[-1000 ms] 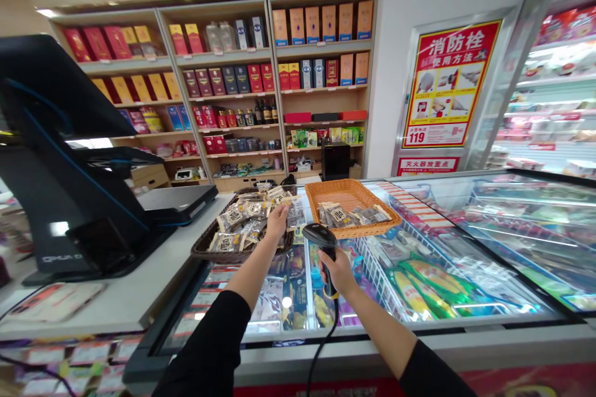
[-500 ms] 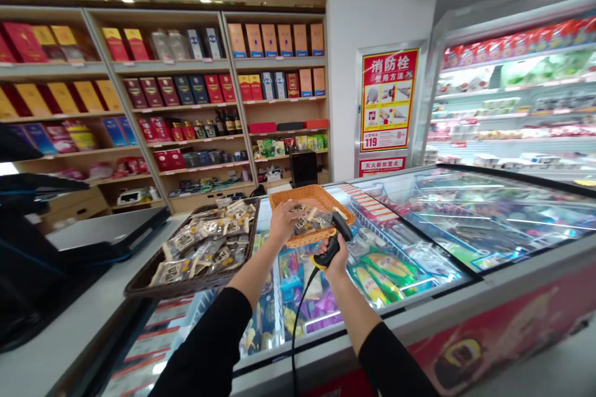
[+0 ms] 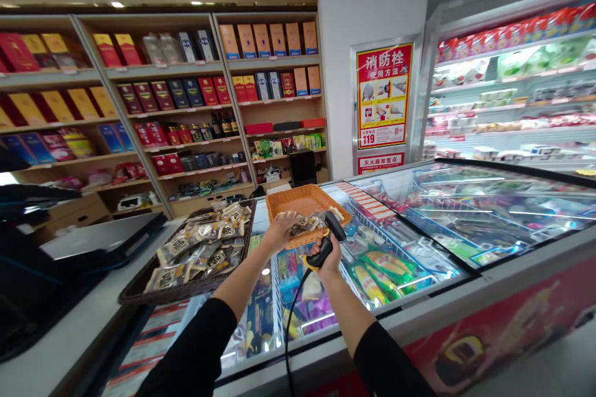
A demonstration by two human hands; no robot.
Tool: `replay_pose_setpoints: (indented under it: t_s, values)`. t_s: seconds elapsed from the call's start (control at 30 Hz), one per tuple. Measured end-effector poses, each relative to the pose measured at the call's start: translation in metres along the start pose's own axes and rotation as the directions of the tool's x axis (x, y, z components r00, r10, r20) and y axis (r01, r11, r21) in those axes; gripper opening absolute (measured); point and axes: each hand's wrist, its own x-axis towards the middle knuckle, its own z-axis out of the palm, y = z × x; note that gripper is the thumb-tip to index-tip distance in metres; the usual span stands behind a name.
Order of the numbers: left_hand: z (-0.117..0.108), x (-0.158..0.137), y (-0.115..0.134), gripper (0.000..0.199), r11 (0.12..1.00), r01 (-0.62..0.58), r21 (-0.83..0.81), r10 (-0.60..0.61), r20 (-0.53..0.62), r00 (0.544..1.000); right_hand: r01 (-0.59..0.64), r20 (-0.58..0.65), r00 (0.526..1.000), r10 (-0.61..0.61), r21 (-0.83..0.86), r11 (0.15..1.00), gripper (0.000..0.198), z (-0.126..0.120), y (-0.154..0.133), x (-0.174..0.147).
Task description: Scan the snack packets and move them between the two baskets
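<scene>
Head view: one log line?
left hand: at packets in orange basket, hold unclear; right hand: holding scanner; dark basket: more packets

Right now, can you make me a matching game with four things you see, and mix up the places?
Things:
1. Dark brown woven tray
2. Orange woven basket
3. Black pistol-shaped scanner
4. Red rectangular poster

Places:
A. In a silvery frame on the wall
B. Gripped in the right hand
C. Left of the orange basket, heaped with small plastic packets
D. With the left hand at its edge

Right pairs: 1-C, 2-D, 3-B, 4-A
</scene>
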Motion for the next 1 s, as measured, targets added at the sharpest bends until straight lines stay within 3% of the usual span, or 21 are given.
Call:
replay_pose_setpoints:
  t_s: [0.1,0.2,0.3,0.4,0.5,0.57,0.7,0.83,0.9,1.0]
  values:
    - [-0.029,-0.036,-0.029,0.056,0.999,0.042,0.01,-0.042,-0.025,0.999,-0.084,-0.025,0.996,0.087,0.105,0.991,0.043,0.008,0.006,-0.009]
    - [-0.059,-0.083,-0.068,0.048,0.969,0.245,0.032,-0.24,-0.102,0.965,-0.084,0.017,0.996,0.085,-0.054,0.995,0.038,0.019,0.019,-0.019]
    - [-0.077,-0.127,-0.097,0.04,0.86,0.507,0.059,-0.492,-0.172,0.853,-0.045,0.066,0.996,0.065,-0.265,0.963,0.038,0.031,0.034,-0.026]
    - [-0.076,-0.15,-0.105,0.038,0.737,0.669,0.095,-0.645,-0.199,0.738,-0.053,0.075,0.993,0.087,-0.372,0.927,0.038,0.042,0.043,-0.031]
    - [-0.07,-0.153,-0.1,0.052,0.654,0.744,0.136,-0.711,-0.224,0.667,-0.059,0.086,0.991,0.099,-0.384,0.921,0.038,0.048,0.046,-0.037]
    - [-0.067,-0.15,-0.096,0.062,0.627,0.763,0.156,-0.738,-0.196,0.646,-0.086,0.074,0.99,0.116,-0.322,0.943,0.039,0.048,0.047,-0.042]
    - [-0.064,-0.151,-0.1,0.066,0.635,0.765,0.108,-0.753,-0.133,0.644,-0.155,0.108,0.977,0.182,-0.216,0.964,0.044,0.045,0.048,-0.051]
    - [-0.063,-0.151,-0.113,0.089,0.65,0.76,0.03,-0.757,-0.059,0.65,-0.18,0.151,0.966,0.209,-0.186,0.966,0.044,0.042,0.048,-0.051]
    - [-0.066,-0.146,-0.12,0.087,0.625,0.78,0.006,-0.78,0.008,0.625,-0.188,0.152,0.964,0.216,-0.181,0.965,0.044,0.041,0.049,-0.05]
    - [-0.076,-0.136,-0.131,0.06,0.608,0.791,-0.063,-0.789,0.062,0.612,-0.2,0.159,0.96,0.229,-0.176,0.964,0.044,0.039,0.05,-0.047]
